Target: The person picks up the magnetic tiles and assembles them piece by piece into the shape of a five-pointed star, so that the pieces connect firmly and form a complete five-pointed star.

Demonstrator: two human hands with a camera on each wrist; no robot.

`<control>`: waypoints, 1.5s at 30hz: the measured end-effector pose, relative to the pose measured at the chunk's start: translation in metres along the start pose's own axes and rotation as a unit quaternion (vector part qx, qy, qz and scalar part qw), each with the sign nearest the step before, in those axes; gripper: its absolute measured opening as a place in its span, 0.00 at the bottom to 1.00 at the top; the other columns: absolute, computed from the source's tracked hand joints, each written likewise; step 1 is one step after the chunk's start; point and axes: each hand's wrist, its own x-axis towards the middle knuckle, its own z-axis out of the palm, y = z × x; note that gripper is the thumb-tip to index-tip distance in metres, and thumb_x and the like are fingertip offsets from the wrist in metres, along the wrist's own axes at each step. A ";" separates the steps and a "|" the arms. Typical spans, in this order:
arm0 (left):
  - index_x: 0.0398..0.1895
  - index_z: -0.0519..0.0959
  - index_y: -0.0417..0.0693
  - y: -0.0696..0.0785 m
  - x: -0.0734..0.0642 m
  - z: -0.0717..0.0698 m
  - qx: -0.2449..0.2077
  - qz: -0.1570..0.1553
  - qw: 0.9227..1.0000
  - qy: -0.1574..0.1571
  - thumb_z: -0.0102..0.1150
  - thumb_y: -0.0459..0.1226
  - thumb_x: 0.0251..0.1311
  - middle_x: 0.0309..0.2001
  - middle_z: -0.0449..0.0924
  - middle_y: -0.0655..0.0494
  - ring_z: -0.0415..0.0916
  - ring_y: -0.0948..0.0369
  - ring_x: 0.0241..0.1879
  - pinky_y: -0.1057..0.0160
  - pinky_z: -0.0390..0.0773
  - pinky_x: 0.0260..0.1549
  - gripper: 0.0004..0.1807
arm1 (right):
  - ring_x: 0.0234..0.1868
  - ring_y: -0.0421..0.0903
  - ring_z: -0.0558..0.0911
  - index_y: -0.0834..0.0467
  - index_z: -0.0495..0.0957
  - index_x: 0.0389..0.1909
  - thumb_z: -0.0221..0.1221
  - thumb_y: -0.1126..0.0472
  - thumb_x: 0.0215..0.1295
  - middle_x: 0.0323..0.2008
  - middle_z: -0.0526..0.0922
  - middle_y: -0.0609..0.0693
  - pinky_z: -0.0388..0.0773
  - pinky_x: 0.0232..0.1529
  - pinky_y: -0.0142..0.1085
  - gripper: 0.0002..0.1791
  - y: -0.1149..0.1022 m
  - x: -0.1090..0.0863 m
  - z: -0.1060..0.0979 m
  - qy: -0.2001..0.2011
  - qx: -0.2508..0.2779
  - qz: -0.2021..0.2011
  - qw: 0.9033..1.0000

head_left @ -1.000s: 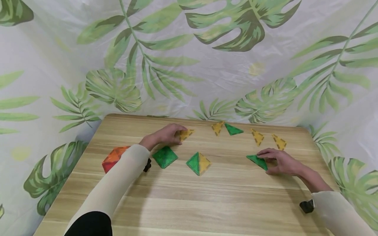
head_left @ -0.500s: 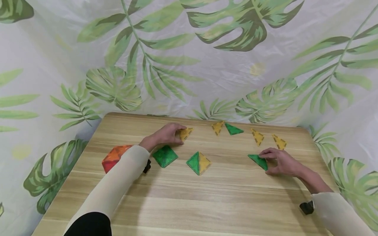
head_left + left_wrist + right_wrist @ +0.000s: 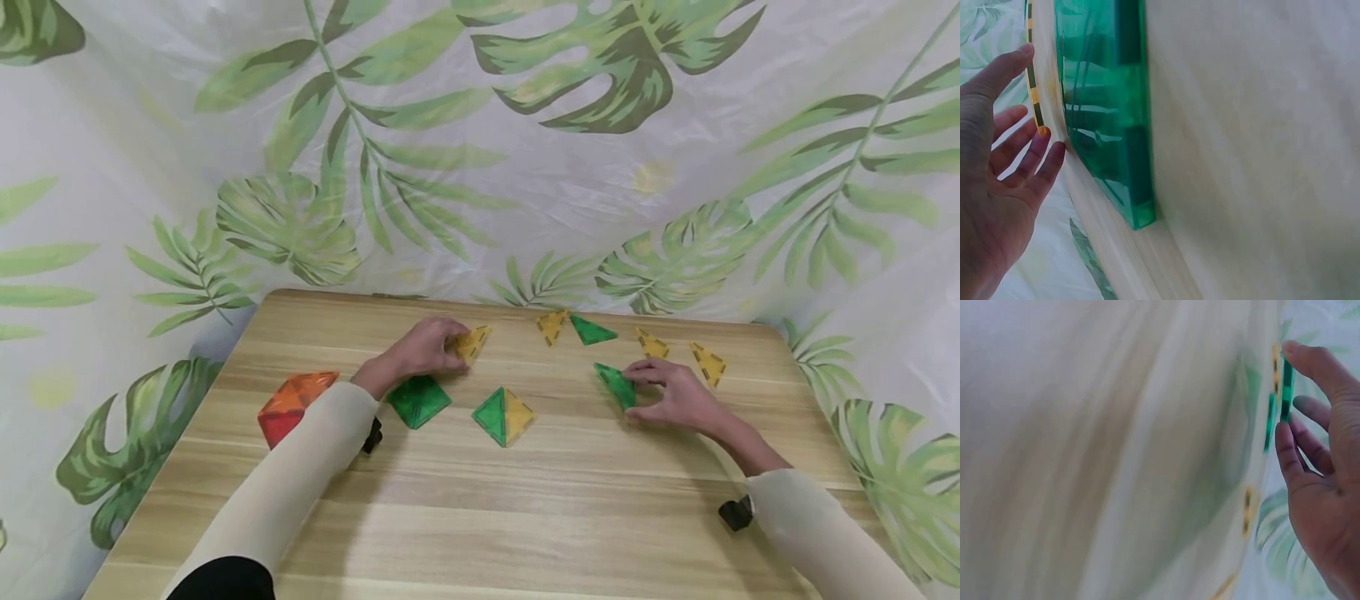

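While the left hand (image 3: 418,350) is pinching a yellow triangle (image 3: 472,343) toward the far side of the wood-grained surface (image 3: 525,517), the right hand (image 3: 670,395) is holding a green triangle (image 3: 615,385) raised above it; each grip is grasping its tile between thumb and fingertips. Just below the left hand, a green diamond (image 3: 418,403) is lying flat, and a green-and-yellow diamond (image 3: 504,417) is resting between the two hands. An orange-and-red shape (image 3: 298,398) is sitting beside the left sleeve (image 3: 292,475), which is partly covering it. Along the far edge, three more yellow tiles (image 3: 707,363) and another green tile (image 3: 592,329) are lying spread out.
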 end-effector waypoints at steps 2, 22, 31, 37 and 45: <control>0.62 0.82 0.33 0.002 -0.002 0.001 0.004 -0.003 1.000 0.006 0.81 0.42 0.56 0.61 0.84 0.40 0.82 0.46 0.61 0.48 0.80 0.63 0.33 | 0.51 0.56 0.87 0.64 0.86 0.57 0.82 0.55 0.53 0.55 0.85 0.57 0.84 0.51 0.56 0.32 -0.008 0.013 0.005 0.007 0.010 -0.001 1.000; 0.55 0.85 0.33 0.012 -0.018 0.008 0.054 -0.057 0.996 0.036 0.82 0.46 0.55 0.56 0.86 0.40 0.84 0.46 0.54 0.48 0.83 0.56 0.30 | 0.57 0.60 0.84 0.65 0.87 0.55 0.80 0.49 0.55 0.57 0.86 0.63 0.81 0.60 0.56 0.32 -0.076 0.130 0.068 -0.004 0.012 0.005 1.000; 0.55 0.86 0.34 0.010 -0.017 0.010 0.054 -0.063 0.996 0.042 0.81 0.46 0.57 0.57 0.86 0.41 0.84 0.46 0.55 0.48 0.84 0.54 0.29 | 0.51 0.56 0.86 0.66 0.89 0.52 0.80 0.51 0.54 0.51 0.89 0.60 0.84 0.55 0.49 0.29 -0.085 0.158 0.091 -0.007 -0.009 -0.013 1.000; 0.54 0.87 0.36 0.010 -0.016 0.012 0.059 -0.066 0.995 0.037 0.81 0.46 0.57 0.57 0.86 0.41 0.83 0.45 0.57 0.47 0.83 0.57 0.28 | 0.57 0.55 0.85 0.64 0.89 0.53 0.80 0.48 0.55 0.53 0.89 0.59 0.81 0.61 0.48 0.30 -0.093 0.167 0.102 -0.013 -0.043 -0.003 0.999; 0.53 0.87 0.36 0.011 -0.015 0.012 0.069 -0.060 0.995 0.032 0.81 0.47 0.57 0.59 0.85 0.41 0.81 0.43 0.59 0.47 0.82 0.59 0.27 | 0.58 0.54 0.82 0.63 0.88 0.56 0.80 0.46 0.55 0.54 0.86 0.57 0.79 0.63 0.51 0.33 -0.106 0.170 0.110 -0.008 -0.051 0.017 0.998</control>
